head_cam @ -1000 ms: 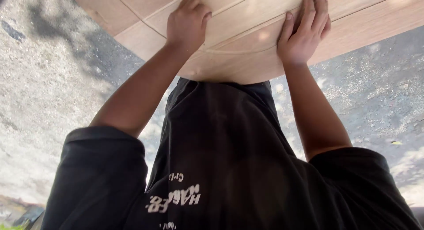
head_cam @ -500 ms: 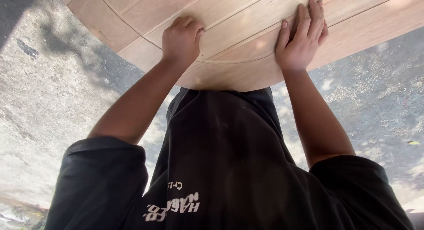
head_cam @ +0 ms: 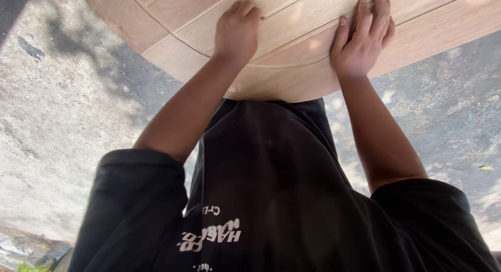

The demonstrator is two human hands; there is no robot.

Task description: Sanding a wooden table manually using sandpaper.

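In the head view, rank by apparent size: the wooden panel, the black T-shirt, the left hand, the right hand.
1. black T-shirt
2. wooden panel, partly cropped
3. right hand and left hand: look alike, not ranked.

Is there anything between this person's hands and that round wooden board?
Nothing visible. The left hand, curled, and the right hand, fingers spread flat, both rest straight on the pale round wooden panel with curved grooves; what the curled fingers enclose cannot be seen.

Pale tan wooden panel with thin curved and straight grooved lines; black shirt with white lettering; mottled grey ground, sun-dappled.
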